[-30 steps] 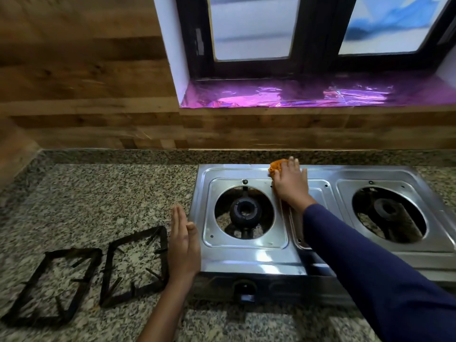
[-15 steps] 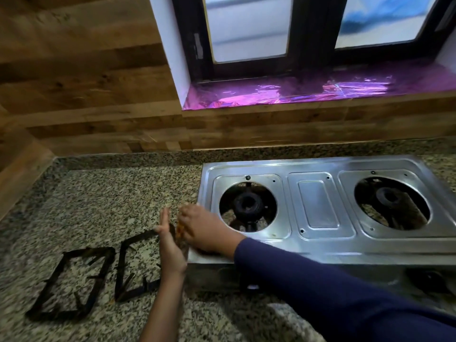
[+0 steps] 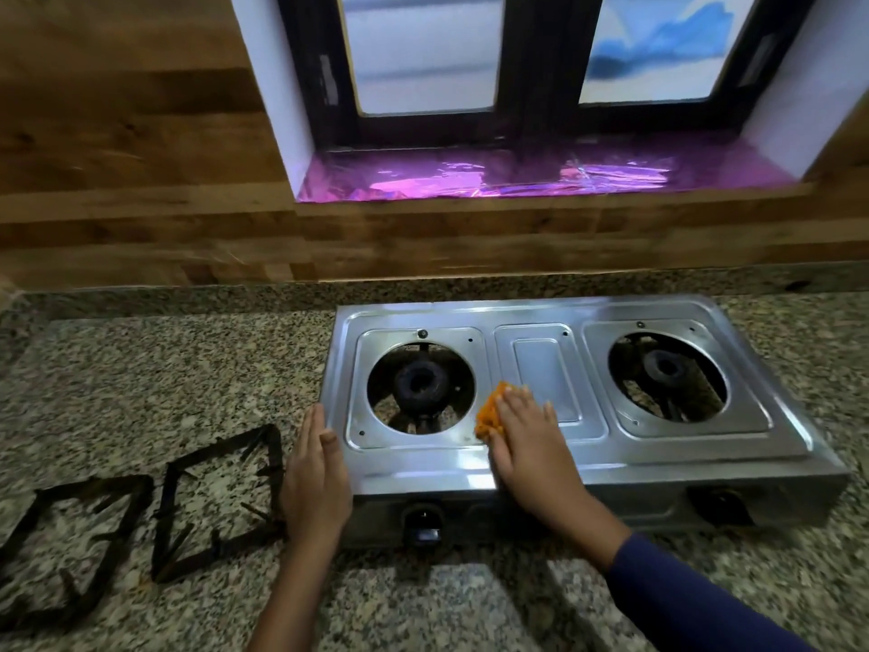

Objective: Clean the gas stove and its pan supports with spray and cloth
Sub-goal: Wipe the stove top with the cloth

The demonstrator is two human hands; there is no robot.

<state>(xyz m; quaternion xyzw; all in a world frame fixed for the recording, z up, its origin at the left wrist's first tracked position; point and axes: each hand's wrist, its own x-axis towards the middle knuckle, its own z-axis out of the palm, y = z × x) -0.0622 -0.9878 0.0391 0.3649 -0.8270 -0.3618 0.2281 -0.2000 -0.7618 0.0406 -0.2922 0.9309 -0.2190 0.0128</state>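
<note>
A person stands at a speckled granite countertop (image 3: 141, 369), seen from above through a head-worn camera. Nearest the viewer, two forearms reach forward, the right one in a dark blue sleeve (image 3: 696, 600).

The left hand (image 3: 315, 482) stands on edge, fingers straight and pressed together, its palm flat against the left side wall of a steel two-burner gas stove (image 3: 555, 463). It appears to brace the stove so it does not slide; the thin metal body probably shifts easily on the smooth stone.

The right hand (image 3: 531, 444) lies palm down on the stove top, fingers spread slightly, pressing an orange cloth (image 3: 489, 416) flat against the steel. The cloth shows only at the fingertips and along the hand's left edge, between the left burner plate and the centre panel. It looks soft and limp, so it is best held bunched under the palm rather than pinched at a corner. The polished steel looks slick, likely letting the cloth glide with steady downward pressure.

To the left of the stove, two black pan supports (image 3: 141, 520) lie flat on the counter, side by side, the nearer one just beside the left hand. They are rigid, rusty-looking square frames with inward prongs, probably best gripped by an outer bar.

Both burners (image 3: 418, 378) sit exposed in their round openings. No spray bottle is in view.

Beyond the stove runs a wood-panelled wall (image 3: 141, 181), and above it a dark-framed window (image 3: 541, 63) with a shiny purple-lined sill (image 3: 517, 174).
</note>
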